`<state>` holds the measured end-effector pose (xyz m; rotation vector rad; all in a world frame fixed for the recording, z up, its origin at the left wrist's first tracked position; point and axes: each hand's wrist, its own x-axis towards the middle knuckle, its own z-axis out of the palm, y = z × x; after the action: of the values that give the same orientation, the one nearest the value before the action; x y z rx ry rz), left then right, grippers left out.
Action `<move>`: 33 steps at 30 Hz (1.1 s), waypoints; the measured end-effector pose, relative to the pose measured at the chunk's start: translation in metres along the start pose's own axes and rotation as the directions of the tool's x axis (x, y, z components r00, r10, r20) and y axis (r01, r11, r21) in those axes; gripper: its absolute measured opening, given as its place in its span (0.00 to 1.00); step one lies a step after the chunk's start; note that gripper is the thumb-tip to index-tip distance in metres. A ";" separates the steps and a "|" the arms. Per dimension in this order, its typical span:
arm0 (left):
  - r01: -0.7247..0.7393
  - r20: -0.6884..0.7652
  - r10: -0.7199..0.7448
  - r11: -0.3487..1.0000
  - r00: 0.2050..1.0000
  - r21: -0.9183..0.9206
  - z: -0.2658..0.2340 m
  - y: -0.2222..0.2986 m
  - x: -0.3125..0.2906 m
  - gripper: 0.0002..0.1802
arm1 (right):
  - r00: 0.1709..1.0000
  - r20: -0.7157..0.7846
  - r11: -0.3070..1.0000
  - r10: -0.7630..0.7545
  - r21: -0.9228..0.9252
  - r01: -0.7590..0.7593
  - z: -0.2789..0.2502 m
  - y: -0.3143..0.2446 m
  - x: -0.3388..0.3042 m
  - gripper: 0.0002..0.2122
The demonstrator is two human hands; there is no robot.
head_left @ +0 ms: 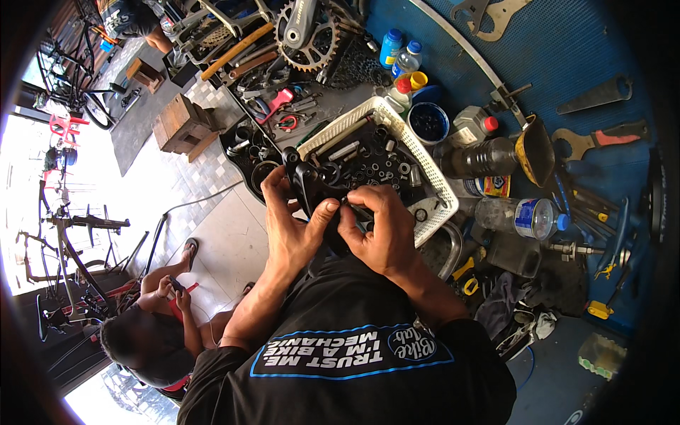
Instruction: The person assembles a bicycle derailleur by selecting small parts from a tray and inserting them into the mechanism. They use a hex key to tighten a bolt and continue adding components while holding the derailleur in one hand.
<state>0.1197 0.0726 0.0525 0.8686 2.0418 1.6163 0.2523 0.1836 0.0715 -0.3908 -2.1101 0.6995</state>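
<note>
My left hand (287,230) is closed round a black bicycle part (306,185) with rounded ends, which looks like a suspension link; its exact kind is unclear. My right hand (382,230) pinches with thumb and forefinger at the part's right side, close to my left thumb. Whatever small piece sits between those right fingertips is mostly hidden. Just beyond both hands is a white plastic basket (448,195) of small metal parts, including nuts, rings and sockets.
A crankset with a chainring (309,35) and pliers (273,106) lie on the crowded bench ahead. Bottles (489,152) and a blue tub (428,122) stand right of the basket. Wrenches hang on the blue board (559,42). A seated person (152,333) is at the left, near a wooden stool (180,124).
</note>
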 end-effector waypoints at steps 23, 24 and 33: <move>0.667 0.669 -0.059 0.188 0.741 -0.721 -0.012 -0.051 0.010 0.63 | 0.901 0.095 0.775 0.423 0.477 -0.414 -0.033 0.031 -0.016 0.21; 0.676 0.679 -0.063 0.194 0.732 -0.711 -0.011 -0.050 0.010 0.64 | 0.896 0.110 0.770 0.431 0.472 -0.428 -0.035 0.032 -0.015 0.20; 0.748 0.743 0.144 -0.268 0.654 -0.606 -0.005 -0.050 0.010 0.68 | 0.843 0.133 0.655 0.521 0.570 -0.495 -0.039 0.042 -0.021 0.15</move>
<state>0.0978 0.0688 0.0060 -0.0438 -0.0351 1.5358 0.2972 0.2195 0.0510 -0.6470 -1.6102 1.6120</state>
